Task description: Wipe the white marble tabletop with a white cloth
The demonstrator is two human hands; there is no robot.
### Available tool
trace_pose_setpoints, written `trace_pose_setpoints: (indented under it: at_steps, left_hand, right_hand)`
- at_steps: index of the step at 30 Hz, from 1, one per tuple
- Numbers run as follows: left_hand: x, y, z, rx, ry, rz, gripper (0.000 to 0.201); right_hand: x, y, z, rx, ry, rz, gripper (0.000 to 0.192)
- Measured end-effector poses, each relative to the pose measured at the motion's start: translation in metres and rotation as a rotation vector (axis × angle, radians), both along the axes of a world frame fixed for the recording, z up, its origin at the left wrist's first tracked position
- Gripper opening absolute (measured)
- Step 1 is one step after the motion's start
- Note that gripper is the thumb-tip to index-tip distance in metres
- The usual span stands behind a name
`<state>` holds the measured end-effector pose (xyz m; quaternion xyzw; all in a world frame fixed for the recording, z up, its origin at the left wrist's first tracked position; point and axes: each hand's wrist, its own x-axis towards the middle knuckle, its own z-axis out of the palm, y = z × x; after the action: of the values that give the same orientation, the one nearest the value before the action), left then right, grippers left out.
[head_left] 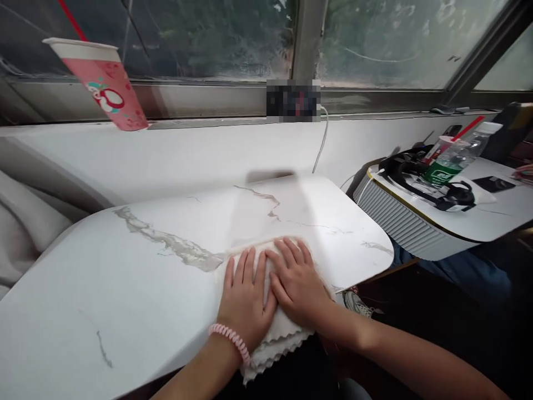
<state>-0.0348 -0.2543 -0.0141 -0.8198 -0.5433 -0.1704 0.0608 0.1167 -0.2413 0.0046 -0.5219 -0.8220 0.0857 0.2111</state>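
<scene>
Two bare hands, both pressed flat on one folded white cloth (pixel 272 328), which lies on the near edge of the marble-patterned table (pixel 137 278).

Left hand (pixel 244 300): palm down, fingers spread and straight, grasping nothing; it rests on the cloth's left half. A pink coiled band (pixel 231 339) circles the wrist.

Right hand (pixel 297 283): palm down, fingers extended toward the table's middle, likewise released rather than clenched; it covers the cloth's right half and touches the left hand along the thumb side.

Cloth: under both palms, its scalloped hem hanging just over the table's near edge, its far fold showing beyond the fingertips.

Beyond the table's far edge: a white ledge under a window, with a pink paper cup (pixel 102 80) and red straw at the far left, and a white cable (pixel 321 139) running down at the centre.

Right of the table: a second white surface carrying a plastic bottle (pixel 456 155) with green label and black headphones (pixel 433 183).
</scene>
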Motion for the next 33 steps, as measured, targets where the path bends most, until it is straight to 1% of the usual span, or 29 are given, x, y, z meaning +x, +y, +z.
trace_pose_setpoints:
  at_steps: [2,6,9,11,13,15,21,24,28,30,33]
  left_hand:
    - [-0.004,-0.002,0.001,-0.004,-0.001,0.000,0.057]
    - [-0.013,0.005,0.002,-0.021,0.003,-0.013,0.057]
    - [-0.022,0.014,0.002,-0.027,0.016,-0.029,0.057]
    - [-0.030,0.025,0.001,-0.033,0.029,-0.014,0.057]
    - [-0.040,0.043,0.001,-0.049,0.044,0.012,0.058]
    - [-0.051,0.068,0.001,-0.075,0.056,0.025,0.058]
    - [-0.084,0.170,0.005,-0.097,0.030,0.028,0.056]
    - [-0.096,0.208,0.006,-0.092,-0.010,0.043,0.057]
    - [-0.106,0.236,0.007,-0.094,-0.050,0.101,0.057]
    - [-0.107,0.246,0.009,-0.102,-0.064,0.125,0.057]
    - [-0.106,0.259,0.013,-0.120,-0.068,0.139,0.056]
  right_hand:
    - [-0.005,-0.002,0.000,-0.001,0.000,-0.011,0.047]
    - [-0.013,0.003,0.000,0.016,-0.045,0.002,0.046]
    - [-0.019,0.013,0.000,0.042,-0.090,0.032,0.045]
    - [-0.025,0.025,0.001,0.054,-0.101,0.048,0.043]
    - [-0.035,0.043,0.001,0.057,-0.099,0.055,0.041]
    - [-0.048,0.067,0.001,0.058,-0.087,0.041,0.039]
    - [-0.087,0.159,-0.004,0.080,-0.021,-0.056,0.033]
    - [-0.101,0.197,-0.006,0.081,0.031,-0.080,0.030]
    - [-0.112,0.231,-0.006,0.077,0.059,-0.052,0.025]
    - [-0.115,0.243,-0.006,0.073,0.073,-0.044,0.023]
    - [-0.118,0.259,-0.008,0.087,0.083,-0.069,0.023]
